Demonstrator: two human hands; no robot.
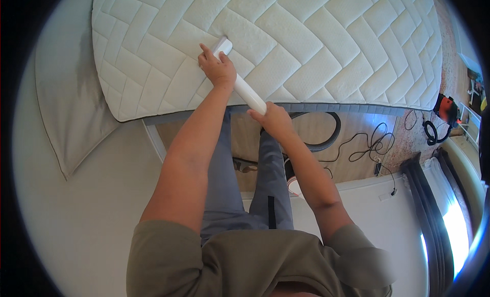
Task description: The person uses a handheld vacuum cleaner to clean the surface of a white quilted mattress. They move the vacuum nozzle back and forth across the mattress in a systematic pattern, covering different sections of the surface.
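A white vacuum wand (248, 93) lies slantwise over the pale quilted mattress (316, 52), its short, wide head (223, 45) resting on the top. Near that head, my left hand (217, 70) is closed on the tube from above, with some fingers reaching past it to the left. My right hand (277, 120) grips the tube's lower end, just beyond the mattress's near edge. A thick dark hose (334, 136) curves over the floor by my right wrist; whether it joins the wand is hidden.
A grey pillow (71, 88) leans at the left end of the mattress. Loose black cable (367, 144) coils on the wooden floor at right. Beyond it sit a red and black appliance (447, 111) and a dark curtain (431, 220). A white wall (367, 215) runs behind my legs.
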